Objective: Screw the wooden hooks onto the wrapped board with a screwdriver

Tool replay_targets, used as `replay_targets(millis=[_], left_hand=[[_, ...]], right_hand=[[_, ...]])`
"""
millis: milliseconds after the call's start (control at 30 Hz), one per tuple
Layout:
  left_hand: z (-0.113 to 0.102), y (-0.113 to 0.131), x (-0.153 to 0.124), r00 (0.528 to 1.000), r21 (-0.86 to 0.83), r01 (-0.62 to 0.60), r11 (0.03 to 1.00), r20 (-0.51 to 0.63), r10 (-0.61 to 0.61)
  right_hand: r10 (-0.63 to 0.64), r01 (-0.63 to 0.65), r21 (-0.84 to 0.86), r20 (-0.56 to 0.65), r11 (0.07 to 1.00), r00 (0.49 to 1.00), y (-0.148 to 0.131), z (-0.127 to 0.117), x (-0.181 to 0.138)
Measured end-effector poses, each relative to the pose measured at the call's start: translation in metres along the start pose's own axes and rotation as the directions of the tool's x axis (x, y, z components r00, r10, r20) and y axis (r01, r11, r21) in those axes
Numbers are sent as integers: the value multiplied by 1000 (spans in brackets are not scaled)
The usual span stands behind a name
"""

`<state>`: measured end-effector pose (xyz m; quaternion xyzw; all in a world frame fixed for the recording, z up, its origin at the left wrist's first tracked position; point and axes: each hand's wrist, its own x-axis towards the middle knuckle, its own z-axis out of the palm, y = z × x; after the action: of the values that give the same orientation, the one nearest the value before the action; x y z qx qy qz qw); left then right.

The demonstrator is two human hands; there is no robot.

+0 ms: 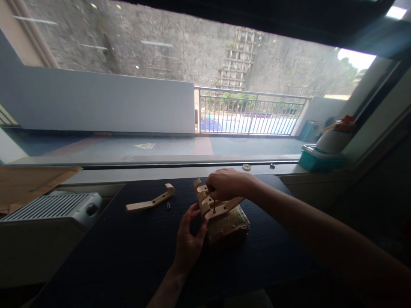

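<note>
My left hand (189,241) grips the near left end of a light wooden assembly (205,207), thumb in front and fingers behind. The assembly has curved hook-shaped ends and drilled holes, and rests on a wrapped brown block (228,226). Closed above it, my right hand (226,182) holds a screwdriver (214,206); its thin dark shaft points down at a hole in the nearest wooden arm, while its handle is hidden in the fist. To the left lies a separate hooked wooden piece (150,202) with holes. Small metal screws (168,206) sit beside it.
Everything stands on a dark table (135,256) against a window sill (154,173). A roll of tape (246,167) and a small dark object (272,166) are on the sill. At right is a teal box (321,160) under a white bottle (335,139); a radiator (61,207) and cardboard (35,182) are left.
</note>
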<state>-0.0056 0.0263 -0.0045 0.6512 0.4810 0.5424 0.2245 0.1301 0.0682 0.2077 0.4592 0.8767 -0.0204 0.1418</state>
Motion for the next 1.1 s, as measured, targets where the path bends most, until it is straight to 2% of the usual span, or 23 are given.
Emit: replay_targets(millis=[167,367,567,733,967,1100], left_hand=[[0,-1,0,1000,12,9,1000,11,-9],[-1,0,0,999,-8,24,1000,31,-24],[0,-3,0,1000,-8,14,1000,15,-14],[1,-4,0,1000,5,0,1000,-3,0],[0,1,0,1000,15,-7,1000,-5,7],[0,0,0,1000,4,5,1000,11,-5]], right_hand=[[21,-20,-24,30,1000,999,-1,-9,-3],[-72,73,-20,48,997,996,0,-12,-6],[-10,10,6,70,1000,997,11,1,-6],[15,-15,1,83,1000,996,8,-6,-7],[-90,90,3,10,996,996,3,-7,-9],[-41,41,24,-2,999,999,7,2,-8]])
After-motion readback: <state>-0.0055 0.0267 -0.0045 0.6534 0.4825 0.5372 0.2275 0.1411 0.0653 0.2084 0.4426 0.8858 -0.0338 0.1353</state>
